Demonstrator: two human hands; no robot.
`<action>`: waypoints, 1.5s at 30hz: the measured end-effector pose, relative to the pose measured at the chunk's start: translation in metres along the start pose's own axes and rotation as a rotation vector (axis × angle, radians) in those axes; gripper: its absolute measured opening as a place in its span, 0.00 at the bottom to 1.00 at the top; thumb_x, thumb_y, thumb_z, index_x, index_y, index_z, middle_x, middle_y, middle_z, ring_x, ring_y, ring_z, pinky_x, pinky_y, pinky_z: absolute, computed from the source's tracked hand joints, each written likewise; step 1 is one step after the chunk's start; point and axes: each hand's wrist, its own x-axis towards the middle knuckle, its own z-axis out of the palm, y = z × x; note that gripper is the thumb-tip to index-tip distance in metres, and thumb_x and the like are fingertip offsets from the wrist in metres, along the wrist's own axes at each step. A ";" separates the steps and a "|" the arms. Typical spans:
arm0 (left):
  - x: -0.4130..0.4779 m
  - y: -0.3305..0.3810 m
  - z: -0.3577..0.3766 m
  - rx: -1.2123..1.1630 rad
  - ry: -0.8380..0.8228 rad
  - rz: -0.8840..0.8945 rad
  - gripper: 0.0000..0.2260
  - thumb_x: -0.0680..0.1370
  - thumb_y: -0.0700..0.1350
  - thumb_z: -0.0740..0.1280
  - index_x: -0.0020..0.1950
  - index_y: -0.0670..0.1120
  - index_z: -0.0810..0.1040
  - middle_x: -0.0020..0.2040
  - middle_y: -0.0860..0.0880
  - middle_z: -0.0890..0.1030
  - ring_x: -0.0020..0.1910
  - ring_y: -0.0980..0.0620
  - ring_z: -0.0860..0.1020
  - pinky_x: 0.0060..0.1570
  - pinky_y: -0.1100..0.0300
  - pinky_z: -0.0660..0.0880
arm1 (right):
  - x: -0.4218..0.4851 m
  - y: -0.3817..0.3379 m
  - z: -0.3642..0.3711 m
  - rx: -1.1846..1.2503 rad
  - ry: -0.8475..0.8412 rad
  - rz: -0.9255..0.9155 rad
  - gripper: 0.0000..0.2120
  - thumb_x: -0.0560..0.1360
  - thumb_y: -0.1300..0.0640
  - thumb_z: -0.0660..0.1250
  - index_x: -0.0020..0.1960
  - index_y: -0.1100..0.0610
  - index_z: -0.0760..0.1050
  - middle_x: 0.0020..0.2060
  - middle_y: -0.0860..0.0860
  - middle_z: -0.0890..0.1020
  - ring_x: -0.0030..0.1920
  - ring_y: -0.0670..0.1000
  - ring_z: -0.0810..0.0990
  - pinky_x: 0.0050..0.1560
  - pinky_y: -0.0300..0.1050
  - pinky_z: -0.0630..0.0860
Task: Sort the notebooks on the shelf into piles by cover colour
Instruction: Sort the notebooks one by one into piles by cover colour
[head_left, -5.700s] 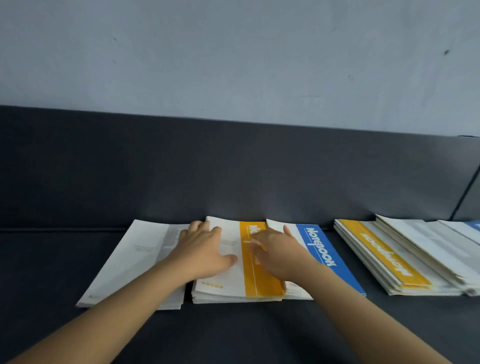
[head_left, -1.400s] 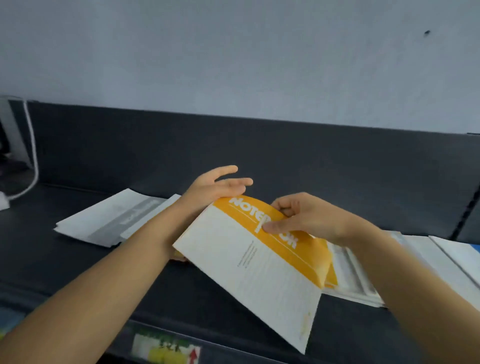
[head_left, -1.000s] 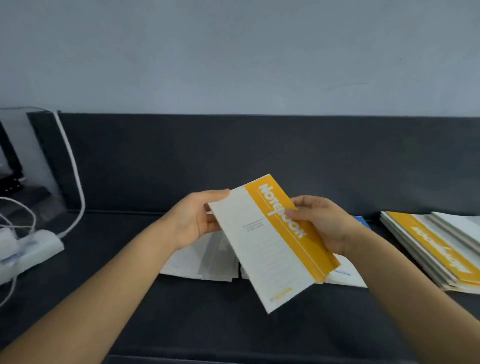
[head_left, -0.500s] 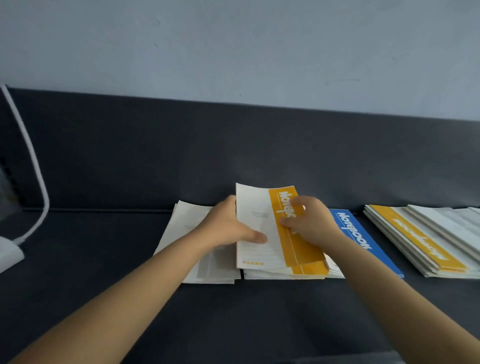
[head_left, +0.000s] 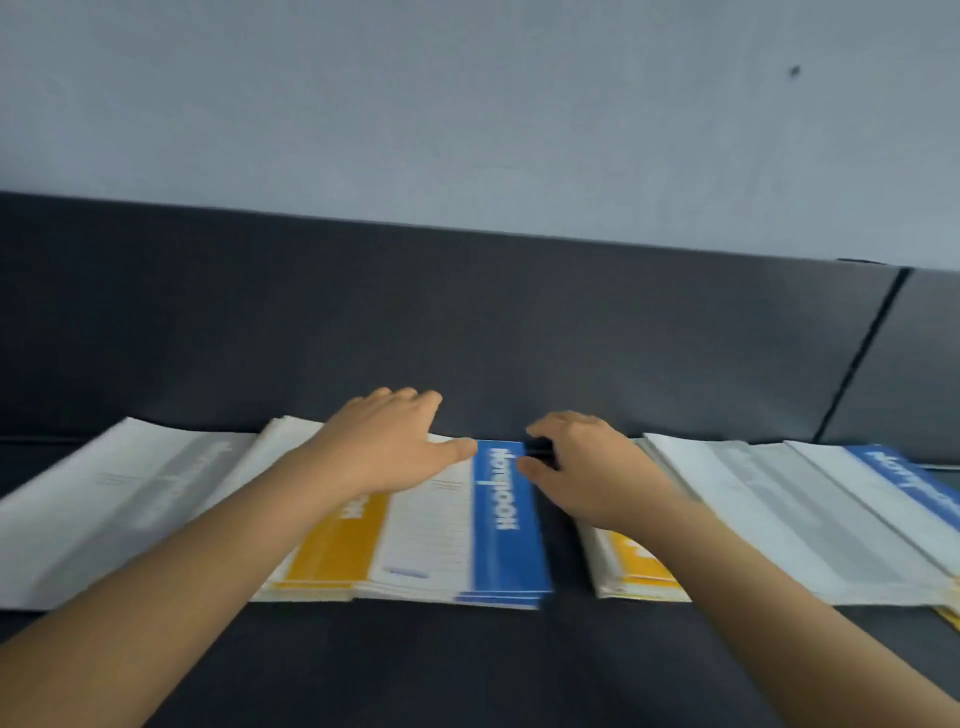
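Blue-striped notebook (head_left: 506, 519) lies on a dark shelf (head_left: 467, 670) between the two hands. Left hand (head_left: 384, 447) rests flat, fingers straight, on the yellow notebook pile (head_left: 332, 545), with its thumb touching the blue cover. Right hand (head_left: 587, 467) sits at that notebook's far right corner, fingers curled; blur hides whether it grips anything. Grey notebooks (head_left: 130, 493) lie left of the left hand. A mixed pile (head_left: 753, 499) lies just right of the right hand.

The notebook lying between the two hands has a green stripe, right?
Not green. In the head view, the notebook lying between the left hand and the right hand has a blue stripe.
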 end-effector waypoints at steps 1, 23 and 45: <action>0.005 0.026 0.004 -0.008 0.003 0.015 0.33 0.78 0.68 0.53 0.76 0.50 0.61 0.75 0.50 0.66 0.73 0.47 0.65 0.66 0.51 0.65 | -0.006 0.028 -0.008 -0.045 -0.005 0.012 0.22 0.78 0.44 0.60 0.68 0.53 0.70 0.65 0.49 0.74 0.66 0.53 0.70 0.64 0.48 0.69; 0.050 0.270 0.063 -0.673 0.103 0.007 0.32 0.71 0.49 0.76 0.72 0.49 0.68 0.71 0.52 0.67 0.70 0.53 0.67 0.62 0.64 0.66 | -0.066 0.219 -0.034 0.230 -0.169 0.396 0.28 0.74 0.42 0.64 0.68 0.57 0.65 0.61 0.53 0.77 0.59 0.55 0.75 0.48 0.44 0.68; 0.025 0.105 0.005 -1.415 0.325 -0.159 0.22 0.75 0.32 0.69 0.67 0.48 0.73 0.55 0.50 0.82 0.54 0.50 0.80 0.52 0.52 0.78 | -0.012 0.089 -0.027 1.005 0.142 0.340 0.25 0.72 0.60 0.73 0.67 0.60 0.71 0.54 0.52 0.80 0.53 0.53 0.80 0.53 0.49 0.77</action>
